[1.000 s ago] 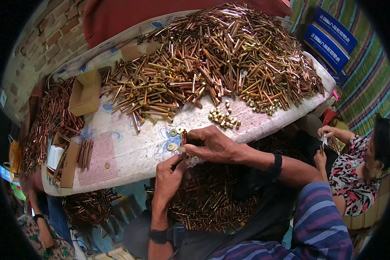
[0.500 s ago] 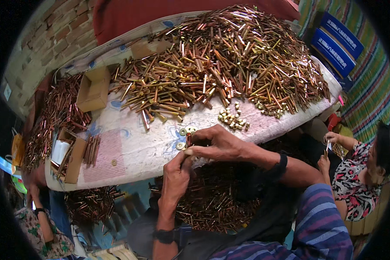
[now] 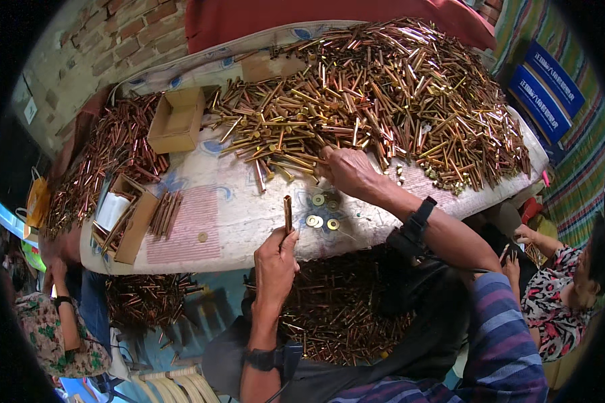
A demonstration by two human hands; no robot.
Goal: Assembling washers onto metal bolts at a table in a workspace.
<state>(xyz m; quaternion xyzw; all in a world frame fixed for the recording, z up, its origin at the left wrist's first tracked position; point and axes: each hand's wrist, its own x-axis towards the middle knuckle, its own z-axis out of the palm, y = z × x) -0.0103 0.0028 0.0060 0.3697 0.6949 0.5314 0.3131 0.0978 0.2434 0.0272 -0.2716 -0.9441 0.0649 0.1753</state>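
My left hand (image 3: 275, 262) is closed around the lower end of a slim copper-coloured metal sleeve (image 3: 288, 211), which points upward over the table's near edge. Farther out, my right hand (image 3: 357, 176) reaches to the front edge of a big heap of yellowish bolts (image 3: 282, 142). Its fingers are bent and pressed together among the bolt ends; what they grip is hidden. Several flat washers (image 3: 318, 200) lie on the cloth between my hands. A few small brass-coloured nuts (image 3: 400, 176) show just beyond my right wrist, and my hand and forearm cover the cloth beside them.
An open cardboard box (image 3: 176, 134) stands left of the heap, near a pile of reddish sleeves (image 3: 114, 141). A second box (image 3: 131, 232) holds parts at the front left. More metal parts (image 3: 346, 322) lie below the table. Co-workers sit at right (image 3: 558, 282) and left.
My hands have come apart. The right one has moved away to the bolt heap, while the left keeps the sleeve upright. The view has shifted, and most of the nuts are now covered.
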